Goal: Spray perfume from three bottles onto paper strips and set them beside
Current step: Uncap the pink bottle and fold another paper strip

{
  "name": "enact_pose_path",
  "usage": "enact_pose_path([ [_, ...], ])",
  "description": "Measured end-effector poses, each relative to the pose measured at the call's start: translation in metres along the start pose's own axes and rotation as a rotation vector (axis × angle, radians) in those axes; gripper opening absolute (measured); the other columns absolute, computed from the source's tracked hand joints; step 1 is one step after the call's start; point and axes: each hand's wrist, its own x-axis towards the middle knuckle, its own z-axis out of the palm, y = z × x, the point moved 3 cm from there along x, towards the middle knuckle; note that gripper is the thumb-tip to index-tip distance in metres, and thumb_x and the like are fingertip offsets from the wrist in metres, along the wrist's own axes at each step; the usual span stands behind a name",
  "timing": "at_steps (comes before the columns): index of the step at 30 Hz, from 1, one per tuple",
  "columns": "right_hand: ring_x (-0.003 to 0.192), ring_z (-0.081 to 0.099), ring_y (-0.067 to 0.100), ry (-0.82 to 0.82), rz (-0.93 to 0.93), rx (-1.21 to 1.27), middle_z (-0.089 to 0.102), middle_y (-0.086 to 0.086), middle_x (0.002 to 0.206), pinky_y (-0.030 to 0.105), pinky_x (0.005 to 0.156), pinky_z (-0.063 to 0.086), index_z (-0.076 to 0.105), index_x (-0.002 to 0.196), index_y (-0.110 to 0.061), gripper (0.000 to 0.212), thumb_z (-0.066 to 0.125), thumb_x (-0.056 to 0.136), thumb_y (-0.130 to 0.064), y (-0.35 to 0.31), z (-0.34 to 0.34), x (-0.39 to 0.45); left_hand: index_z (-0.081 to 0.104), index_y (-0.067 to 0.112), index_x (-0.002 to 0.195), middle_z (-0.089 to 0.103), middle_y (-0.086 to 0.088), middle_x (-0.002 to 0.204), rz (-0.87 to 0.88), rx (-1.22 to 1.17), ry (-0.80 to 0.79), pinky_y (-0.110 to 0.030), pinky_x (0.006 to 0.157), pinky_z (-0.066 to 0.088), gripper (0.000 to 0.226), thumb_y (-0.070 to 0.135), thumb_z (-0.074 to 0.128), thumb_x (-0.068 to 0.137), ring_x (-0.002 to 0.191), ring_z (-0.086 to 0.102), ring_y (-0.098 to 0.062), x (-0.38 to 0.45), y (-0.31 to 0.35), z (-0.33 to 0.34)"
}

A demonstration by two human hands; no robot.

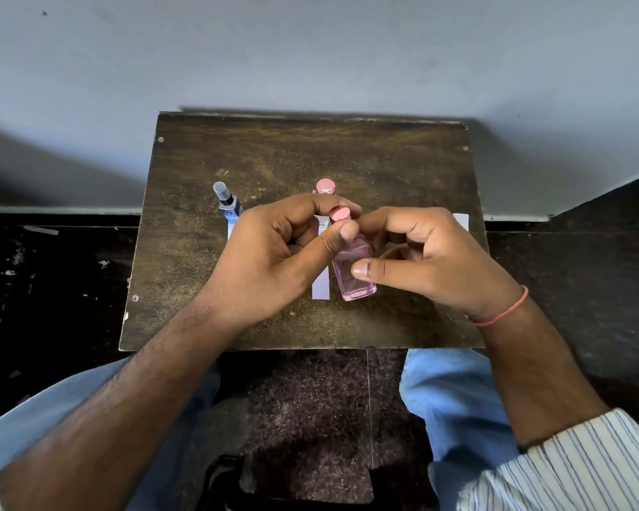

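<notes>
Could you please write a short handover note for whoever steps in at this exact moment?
Left hand: fingers pinch the pink cap of the pink bottle.
Right hand: holds that bottle's body, above the small wooden table.
On the table: a blue bottle far left with a clear cap on, a second pink-capped bottle behind the hands, a paper strip beside the held bottle, another strip at right, and one by the blue bottle, mostly hidden.
Done: cannot tell which strips are sprayed.
Left: at least the held bottle's spraying or recapping, then setting it beside its strip.
</notes>
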Motion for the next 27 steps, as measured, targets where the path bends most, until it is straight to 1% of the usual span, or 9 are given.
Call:
enact_pose_path([
  [5,0.098,0.072,0.033,-0.022,0.014,-0.034,0.079,0.013,0.104,0.055,0.085,0.061,0.08,0.122,-0.02,0.036,0.085,0.086,-0.018,0.0,0.0,0.0,0.078,0.025,0.116,0.063,-0.039,0.079,0.009,-0.095,0.048,-0.036,0.068,0.044,0.016,0.034,0.072,0.104,0.055,0.044,-0.049,0.006,0.007,-0.007],
  [7,0.098,0.073,0.033,-0.013,0.01,-0.028,0.08,0.012,0.104,0.052,0.085,0.061,0.079,0.118,-0.027,0.035,0.086,0.086,-0.018,-0.001,0.0,0.0,0.078,0.025,0.116,0.07,-0.035,0.092,0.022,-0.087,0.076,-0.043,0.063,0.045,0.015,0.032,0.072,0.104,0.064,0.052,-0.052,0.007,0.009,-0.013],
  [9,0.099,0.073,0.033,0.004,0.007,-0.022,0.081,0.01,0.105,0.05,0.086,0.061,0.079,0.116,-0.03,0.035,0.086,0.085,-0.018,0.0,-0.002,0.0,0.078,0.026,0.118,0.069,-0.029,0.088,0.006,-0.006,0.089,-0.043,0.059,0.047,0.017,0.034,0.072,0.104,0.066,0.055,-0.044,0.006,0.006,-0.018],
  [12,0.096,0.073,0.032,0.027,0.014,-0.034,0.081,0.009,0.105,0.048,0.086,0.062,0.079,0.117,-0.025,0.035,0.087,0.085,-0.015,0.002,-0.006,-0.001,0.078,0.03,0.117,0.062,0.007,0.071,-0.037,0.248,0.089,-0.016,0.057,0.039,0.019,0.041,0.075,0.101,0.055,0.051,-0.004,0.001,-0.005,-0.024],
  [14,0.094,0.073,0.029,0.033,0.026,-0.036,0.08,0.012,0.105,0.048,0.087,0.062,0.079,0.118,-0.023,0.036,0.089,0.086,-0.011,0.002,-0.008,-0.002,0.079,0.033,0.115,0.06,0.015,0.067,-0.051,0.362,0.066,-0.006,0.053,0.031,0.017,0.042,0.077,0.1,0.049,0.051,-0.002,-0.002,-0.008,-0.024],
  [19,0.091,0.069,0.015,0.059,0.025,-0.03,0.078,0.017,0.104,0.037,0.084,0.06,0.078,0.113,-0.028,0.039,0.089,0.087,-0.001,-0.001,-0.011,-0.001,0.079,0.026,0.114,0.062,0.017,0.069,-0.03,0.428,-0.015,-0.002,0.052,0.033,0.018,0.035,0.079,0.099,0.053,0.056,0.005,-0.007,-0.005,-0.021],
  [22,0.091,0.07,0.017,0.074,0.031,-0.041,0.078,0.02,0.104,0.034,0.084,0.059,0.079,0.118,-0.017,0.036,0.088,0.087,-0.002,0.0,-0.013,-0.001,0.079,0.026,0.112,0.062,0.017,0.069,-0.054,0.476,-0.048,-0.001,0.055,0.036,0.015,0.032,0.079,0.098,0.057,0.058,0.01,-0.008,-0.007,-0.025],
  [25,0.093,0.074,0.025,0.102,0.034,-0.046,0.079,0.019,0.106,0.035,0.087,0.062,0.078,0.122,-0.01,0.038,0.088,0.087,-0.002,0.004,-0.016,-0.003,0.077,0.035,0.109,0.067,0.018,0.072,-0.108,0.555,-0.108,-0.008,0.056,0.037,0.013,0.037,0.077,0.096,0.06,0.058,0.015,-0.011,-0.014,-0.028],
  [27,0.101,0.076,0.036,0.125,0.034,-0.05,0.079,0.017,0.11,0.043,0.092,0.065,0.078,0.124,-0.009,0.04,0.087,0.087,-0.001,0.007,-0.018,-0.003,0.075,0.041,0.11,0.07,0.022,0.077,-0.15,0.615,-0.153,-0.021,0.06,0.047,0.016,0.044,0.075,0.095,0.065,0.061,0.013,-0.013,-0.018,-0.029],
])
